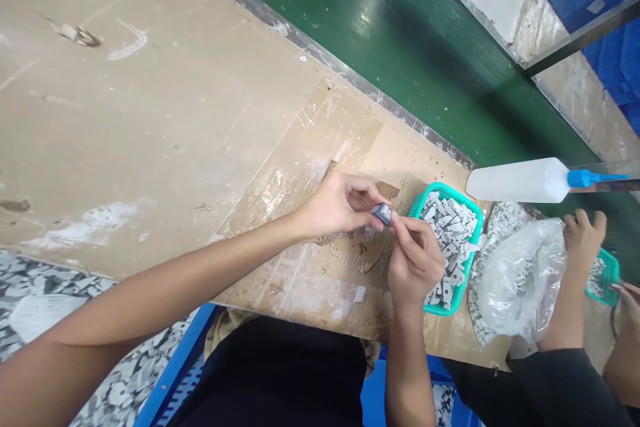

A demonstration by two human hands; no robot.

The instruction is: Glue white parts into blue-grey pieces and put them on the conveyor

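Between my two hands, above the worn tabletop, is a small dark grey plastic piece (381, 213) with a lighter grey part on it. My left hand (345, 203) comes from the left and pinches the dark piece between thumb and fingers. From the right, my right hand (416, 257) pinches at the piece's near right side, its fingertips touching the lighter part. Just beyond my right hand stands a teal basket (479, 227) heaped with small grey and white flat pieces (450, 223). A single pale piece (359, 293) lies on the table below my hands.
A white bottle with a blue nozzle (520, 180) lies right of the basket. Beside it is a clear plastic bag (520, 280) of small pieces. A co-worker's hand (583, 240) is near another teal basket (611, 273). The green conveyor belt (350, 20) runs behind the table (150, 133).
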